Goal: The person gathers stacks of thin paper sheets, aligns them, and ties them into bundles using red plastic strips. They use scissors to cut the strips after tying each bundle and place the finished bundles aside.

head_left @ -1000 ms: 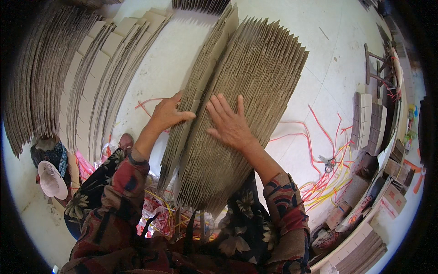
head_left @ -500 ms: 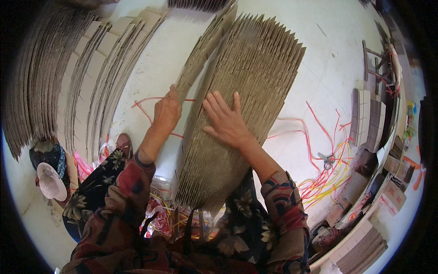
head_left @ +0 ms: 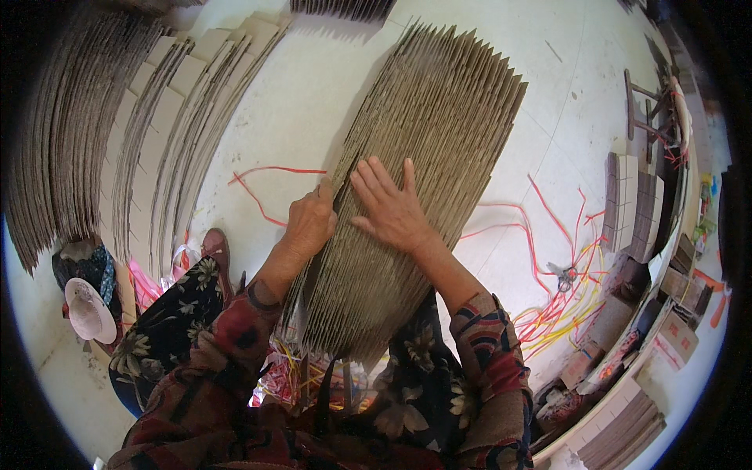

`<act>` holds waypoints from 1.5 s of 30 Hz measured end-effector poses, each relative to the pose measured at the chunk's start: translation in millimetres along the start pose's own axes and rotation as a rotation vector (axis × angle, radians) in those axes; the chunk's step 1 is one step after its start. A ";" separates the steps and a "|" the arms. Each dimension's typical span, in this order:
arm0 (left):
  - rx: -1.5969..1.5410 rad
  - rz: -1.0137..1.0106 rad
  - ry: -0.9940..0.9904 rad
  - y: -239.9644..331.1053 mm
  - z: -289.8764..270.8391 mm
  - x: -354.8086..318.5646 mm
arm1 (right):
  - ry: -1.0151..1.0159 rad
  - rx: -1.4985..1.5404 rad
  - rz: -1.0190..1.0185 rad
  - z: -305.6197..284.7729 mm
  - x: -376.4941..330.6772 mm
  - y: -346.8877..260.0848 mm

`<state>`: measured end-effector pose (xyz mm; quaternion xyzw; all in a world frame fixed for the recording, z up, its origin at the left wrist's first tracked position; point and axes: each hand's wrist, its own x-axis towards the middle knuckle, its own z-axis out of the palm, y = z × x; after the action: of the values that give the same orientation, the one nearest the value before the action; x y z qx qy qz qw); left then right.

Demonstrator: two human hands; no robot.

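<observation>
Grip: left hand (head_left: 311, 221) curled against the left side of the cardboard stack (head_left: 442, 117), hold unclear; right hand (head_left: 392, 207) spread flat on top. Uneven sideways pressure might splay the stack.

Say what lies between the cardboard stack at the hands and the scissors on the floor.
In the head view, red strapping runs across the pale floor between the cardboard stack and the scissors.

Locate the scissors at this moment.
In the head view, the scissors lie right of the cardboard stack, among red and yellow straps on the floor.
</observation>
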<state>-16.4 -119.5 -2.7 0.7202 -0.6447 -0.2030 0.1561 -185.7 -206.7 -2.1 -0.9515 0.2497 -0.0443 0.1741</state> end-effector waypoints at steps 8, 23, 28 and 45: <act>0.006 -0.098 -0.176 0.3 -5.0 1.4 | 0.022 0.034 -0.008 0.7 0.9 -0.2; -0.020 -0.296 -0.145 38.9 -11.7 -4.8 | 0.061 -0.007 -0.039 12.2 28.4 -12.6; -0.023 -0.290 -0.155 36.5 -11.4 -3.5 | 0.097 0.040 -0.011 12.1 18.9 -6.8; -0.065 -0.265 -0.122 22.8 -18.4 -4.4 | 0.215 0.099 0.242 4.0 -36.9 16.3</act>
<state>-27.5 -118.6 24.9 0.7800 -0.5453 -0.2860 0.1115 -224.6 -200.6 -11.5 -0.8946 0.3769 -0.1369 0.1969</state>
